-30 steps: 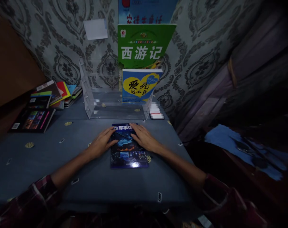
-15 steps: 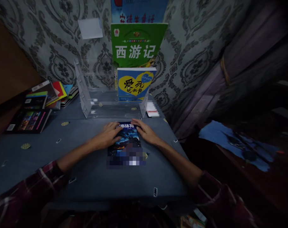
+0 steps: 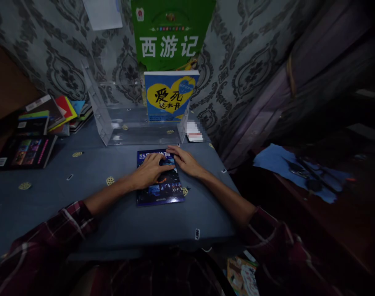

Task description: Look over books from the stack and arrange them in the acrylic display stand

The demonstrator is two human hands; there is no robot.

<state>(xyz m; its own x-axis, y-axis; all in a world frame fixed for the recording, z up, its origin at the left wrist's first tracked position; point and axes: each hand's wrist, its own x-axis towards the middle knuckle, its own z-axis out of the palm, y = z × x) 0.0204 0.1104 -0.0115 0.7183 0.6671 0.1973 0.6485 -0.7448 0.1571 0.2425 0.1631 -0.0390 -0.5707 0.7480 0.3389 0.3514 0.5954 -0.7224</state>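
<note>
A dark blue book with a picture cover lies flat on the tablecloth, below the clear stand. Resting on its upper middle is my left hand, fingers stretched out across the cover and hiding part of the title. My right hand lies along the upper right edge of the same book, fingers extended and touching that corner. Neither hand grips anything. In the transparent display stand, a blue book with a yellow heart stands upright in front of a tall green book.
Several books lie piled at the table's left, with a black book nearest. A white card lies beside the stand. Right of the table, a blue cloth holds dark items. A curtain hangs at the right.
My left hand has slid rightward from the book's left side onto the middle of the cover. My right hand stays at the upper right edge. The view has tipped down slightly.
</note>
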